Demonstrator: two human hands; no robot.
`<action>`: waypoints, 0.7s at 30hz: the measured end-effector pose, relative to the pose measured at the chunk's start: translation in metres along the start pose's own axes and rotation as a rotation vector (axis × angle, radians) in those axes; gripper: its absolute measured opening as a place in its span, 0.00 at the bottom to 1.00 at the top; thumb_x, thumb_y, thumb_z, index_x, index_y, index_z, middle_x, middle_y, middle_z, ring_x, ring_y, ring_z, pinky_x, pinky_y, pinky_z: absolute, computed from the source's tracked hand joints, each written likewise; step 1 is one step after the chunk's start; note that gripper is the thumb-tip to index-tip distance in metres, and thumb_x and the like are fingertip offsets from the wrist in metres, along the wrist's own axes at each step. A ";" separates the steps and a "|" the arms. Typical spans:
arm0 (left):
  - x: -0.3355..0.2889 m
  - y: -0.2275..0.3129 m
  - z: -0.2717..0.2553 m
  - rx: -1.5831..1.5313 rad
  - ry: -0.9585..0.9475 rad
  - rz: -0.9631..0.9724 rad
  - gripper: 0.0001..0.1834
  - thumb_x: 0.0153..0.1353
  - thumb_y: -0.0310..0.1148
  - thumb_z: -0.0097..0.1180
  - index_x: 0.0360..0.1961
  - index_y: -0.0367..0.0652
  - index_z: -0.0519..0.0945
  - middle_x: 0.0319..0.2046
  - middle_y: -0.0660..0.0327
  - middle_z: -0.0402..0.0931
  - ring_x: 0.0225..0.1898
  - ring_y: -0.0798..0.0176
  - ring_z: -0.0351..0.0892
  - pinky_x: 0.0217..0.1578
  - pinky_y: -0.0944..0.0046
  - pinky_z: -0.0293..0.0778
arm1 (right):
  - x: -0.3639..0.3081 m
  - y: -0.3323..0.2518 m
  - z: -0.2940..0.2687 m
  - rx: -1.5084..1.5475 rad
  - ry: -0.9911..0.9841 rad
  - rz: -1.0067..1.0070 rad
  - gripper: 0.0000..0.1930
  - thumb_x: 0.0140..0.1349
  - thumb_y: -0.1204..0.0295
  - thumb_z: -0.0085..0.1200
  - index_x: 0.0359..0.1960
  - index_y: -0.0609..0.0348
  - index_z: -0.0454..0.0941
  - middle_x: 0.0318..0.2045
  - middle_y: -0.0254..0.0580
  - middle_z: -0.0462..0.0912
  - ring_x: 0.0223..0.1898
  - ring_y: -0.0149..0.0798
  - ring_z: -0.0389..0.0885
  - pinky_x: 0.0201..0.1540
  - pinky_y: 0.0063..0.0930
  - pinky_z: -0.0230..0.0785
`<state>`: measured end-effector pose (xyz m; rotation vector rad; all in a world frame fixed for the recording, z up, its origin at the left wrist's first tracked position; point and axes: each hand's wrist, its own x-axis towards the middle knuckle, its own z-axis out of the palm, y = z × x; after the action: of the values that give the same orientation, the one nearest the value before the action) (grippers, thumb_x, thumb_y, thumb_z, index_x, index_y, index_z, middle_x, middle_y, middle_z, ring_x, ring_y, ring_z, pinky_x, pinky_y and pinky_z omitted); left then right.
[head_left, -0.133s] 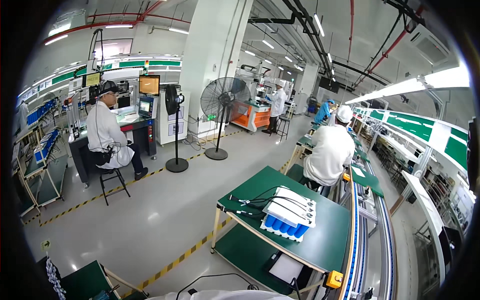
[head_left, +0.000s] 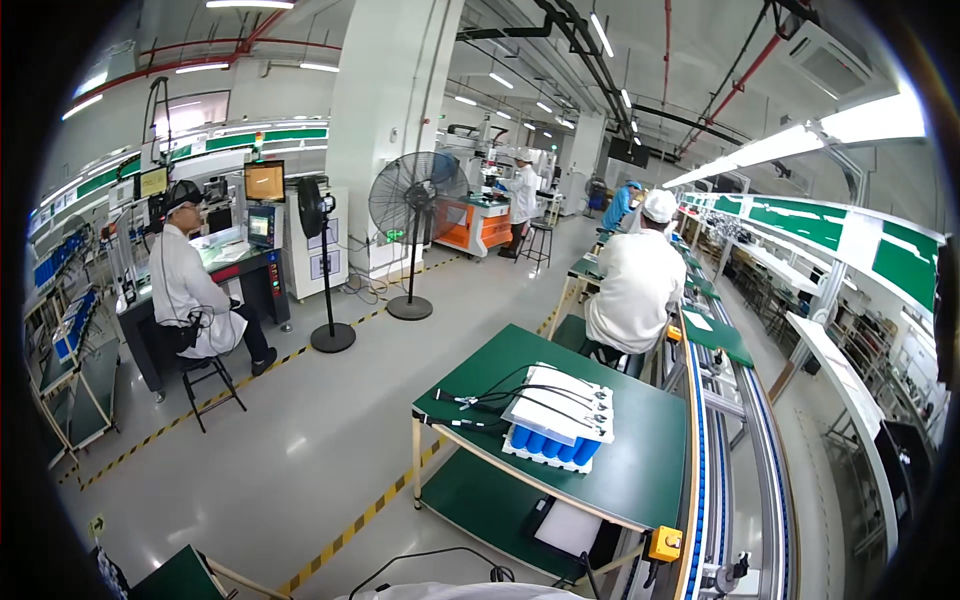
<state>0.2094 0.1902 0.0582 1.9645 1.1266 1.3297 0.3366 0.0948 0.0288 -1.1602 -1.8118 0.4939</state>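
- Both hands out of frame; can't tell finger state or nearer hand.
- White garment (head_left: 470, 592), lower edge.
- Blue-celled battery pack (head_left: 562, 425) ahead-right, by worktop's (head_left: 650, 450) near edge, cell row roughly along it.
- Black cables (head_left: 470, 425) toward left corner.

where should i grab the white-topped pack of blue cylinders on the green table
Probably low, by the white base, gripped at its left and right ends, coming from the near side: its rim juts out below the blue cylinders there. Keep off the black cables, which cross the white top and trail left.
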 end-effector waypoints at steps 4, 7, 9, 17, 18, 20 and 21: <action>0.006 0.041 0.029 -0.215 -0.124 0.009 0.12 0.69 0.37 0.53 0.42 0.42 0.84 0.36 0.58 0.82 0.38 0.57 0.83 0.41 0.60 0.79 | -0.001 -0.004 -0.005 -0.050 0.022 -0.041 0.08 0.58 0.68 0.62 0.37 0.57 0.84 0.35 0.46 0.83 0.40 0.50 0.82 0.45 0.45 0.75; 0.006 0.066 0.046 -0.363 -0.191 -0.008 0.12 0.70 0.37 0.52 0.43 0.43 0.84 0.36 0.59 0.82 0.38 0.58 0.82 0.41 0.60 0.79 | 0.001 -0.008 -0.006 -0.078 0.018 -0.085 0.09 0.58 0.68 0.62 0.37 0.57 0.84 0.35 0.46 0.83 0.40 0.50 0.82 0.45 0.45 0.75; 0.006 0.077 0.052 -0.447 -0.218 -0.026 0.12 0.70 0.38 0.52 0.43 0.43 0.83 0.35 0.59 0.81 0.38 0.59 0.82 0.41 0.61 0.79 | -0.001 -0.009 -0.007 -0.092 0.018 -0.117 0.09 0.58 0.68 0.63 0.38 0.57 0.84 0.36 0.46 0.83 0.41 0.50 0.82 0.45 0.45 0.75; 0.005 0.097 0.054 -0.625 -0.210 -0.116 0.12 0.72 0.39 0.50 0.44 0.45 0.82 0.34 0.62 0.79 0.36 0.62 0.80 0.40 0.62 0.77 | -0.002 -0.015 -0.013 -0.101 0.031 -0.186 0.10 0.58 0.67 0.63 0.40 0.57 0.84 0.37 0.46 0.83 0.41 0.51 0.82 0.46 0.45 0.75; 0.003 0.099 0.053 -0.637 -0.210 -0.126 0.12 0.72 0.39 0.50 0.44 0.45 0.82 0.34 0.62 0.79 0.36 0.62 0.80 0.40 0.62 0.77 | -0.001 -0.015 -0.013 -0.101 0.029 -0.191 0.11 0.58 0.67 0.63 0.40 0.57 0.84 0.37 0.47 0.83 0.41 0.51 0.82 0.46 0.45 0.75; 0.001 0.103 0.050 -0.658 -0.197 -0.142 0.12 0.72 0.40 0.50 0.45 0.45 0.82 0.33 0.63 0.78 0.36 0.63 0.79 0.40 0.63 0.77 | -0.003 -0.017 -0.016 -0.100 0.024 -0.204 0.11 0.58 0.67 0.63 0.41 0.57 0.84 0.37 0.47 0.83 0.42 0.51 0.82 0.46 0.45 0.75; -0.001 0.104 0.048 -0.666 -0.190 -0.149 0.12 0.73 0.40 0.49 0.45 0.46 0.82 0.33 0.63 0.78 0.36 0.63 0.79 0.40 0.63 0.76 | -0.004 -0.018 -0.016 -0.098 0.021 -0.210 0.11 0.58 0.67 0.63 0.41 0.57 0.84 0.37 0.47 0.83 0.42 0.51 0.82 0.46 0.45 0.75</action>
<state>0.2896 0.1364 0.1203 1.4460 0.6125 1.2040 0.3418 0.0807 0.0480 -1.0215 -1.9311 0.2726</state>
